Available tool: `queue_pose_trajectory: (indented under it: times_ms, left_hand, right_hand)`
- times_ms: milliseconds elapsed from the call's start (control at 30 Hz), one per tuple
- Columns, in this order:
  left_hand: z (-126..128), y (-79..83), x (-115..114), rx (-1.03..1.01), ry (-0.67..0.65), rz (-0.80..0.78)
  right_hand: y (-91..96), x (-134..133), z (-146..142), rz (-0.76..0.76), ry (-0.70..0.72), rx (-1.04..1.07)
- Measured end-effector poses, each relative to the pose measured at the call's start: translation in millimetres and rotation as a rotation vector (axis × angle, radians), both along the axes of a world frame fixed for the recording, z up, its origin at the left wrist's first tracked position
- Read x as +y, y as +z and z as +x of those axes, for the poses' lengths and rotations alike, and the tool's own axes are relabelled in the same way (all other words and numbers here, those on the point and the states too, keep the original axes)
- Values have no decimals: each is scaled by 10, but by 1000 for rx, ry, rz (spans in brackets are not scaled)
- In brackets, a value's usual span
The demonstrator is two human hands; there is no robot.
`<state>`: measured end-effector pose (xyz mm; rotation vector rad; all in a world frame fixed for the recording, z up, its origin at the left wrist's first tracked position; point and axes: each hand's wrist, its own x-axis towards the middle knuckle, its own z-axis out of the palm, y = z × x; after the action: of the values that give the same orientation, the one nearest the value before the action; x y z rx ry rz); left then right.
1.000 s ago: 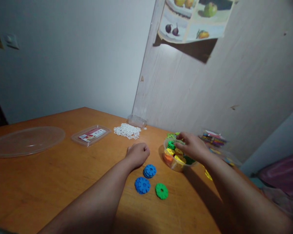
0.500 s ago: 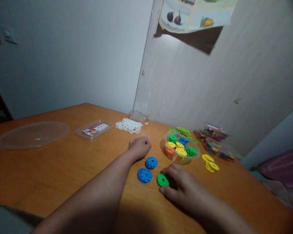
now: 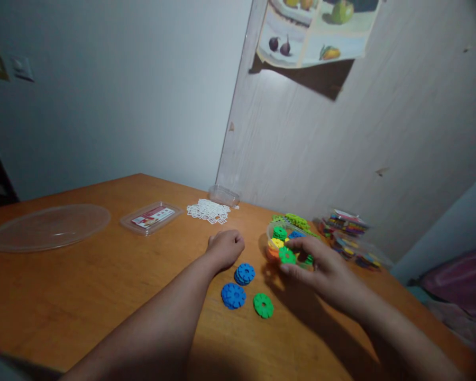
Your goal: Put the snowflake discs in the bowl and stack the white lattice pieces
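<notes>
My left hand rests as a closed fist on the wooden table, just above two blue notched discs. A green notched disc lies on the table to their right. My right hand is raised at the near rim of a clear bowl full of coloured discs, and its fingertips pinch a green disc.
A clear round lid and a clear rectangular lid with a red label lie at the left. White lattice pieces and a small clear box sit by the wall. A tub of mixed coloured pieces stands at the right.
My right hand went from the bowl down to the table beside the green disc, then rose back to the bowl's rim with a green disc pinched. The left fist stayed put.
</notes>
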<state>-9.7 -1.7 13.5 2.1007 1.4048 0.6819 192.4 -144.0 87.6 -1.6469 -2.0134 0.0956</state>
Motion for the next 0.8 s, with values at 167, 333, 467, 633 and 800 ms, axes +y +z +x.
queue_pose_trajectory:
  times_ms: [167, 333, 467, 633, 800]
  left_hand:
    - [-4, -21, 26, 17, -4, 14]
    - [-2, -38, 33, 22, 1, 45]
    - [-9, -12, 16, 14, -13, 34]
    - [-12, 15, 2, 25, -3, 27]
    - [-5, 3, 3, 33, -3, 32]
  right_hand:
    - [126, 700, 482, 27, -302, -228]
    - [78, 1067, 558, -68, -335, -349]
    - [30, 1147, 512, -114, -310, -350]
    - [39, 930, 470, 65, -397, -226]
    - [-34, 251, 107, 146, -234, -7]
